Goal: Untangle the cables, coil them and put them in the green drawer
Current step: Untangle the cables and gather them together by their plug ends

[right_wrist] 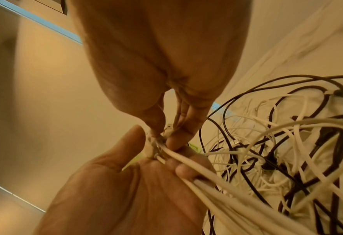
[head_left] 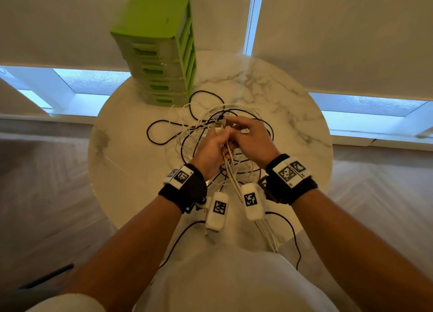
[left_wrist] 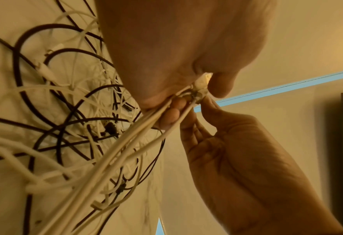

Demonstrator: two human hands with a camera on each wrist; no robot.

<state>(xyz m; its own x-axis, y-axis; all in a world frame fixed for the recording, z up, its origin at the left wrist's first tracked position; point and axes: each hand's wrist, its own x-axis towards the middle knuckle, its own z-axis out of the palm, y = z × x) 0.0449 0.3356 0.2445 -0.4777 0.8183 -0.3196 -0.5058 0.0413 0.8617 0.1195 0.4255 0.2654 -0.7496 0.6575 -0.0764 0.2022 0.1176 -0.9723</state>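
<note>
Round marble table point(head_left: 281, 96) by the blinds, green drawer unit point(head_left: 159, 49) at its far edge, drawers closed. Left hand point(head_left: 210, 150) bunches white cables point(head_left: 230, 164) so plugs line up; right hand point(head_left: 250, 138) pinches a plug point(head_left: 219, 125). Tangle point(head_left: 187, 129) sprawls underneath, probably sorting ends first.

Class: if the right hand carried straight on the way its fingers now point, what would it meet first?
The right hand points at the left hand; it would probably meet that hand's fingers and white cable ends first.
</note>
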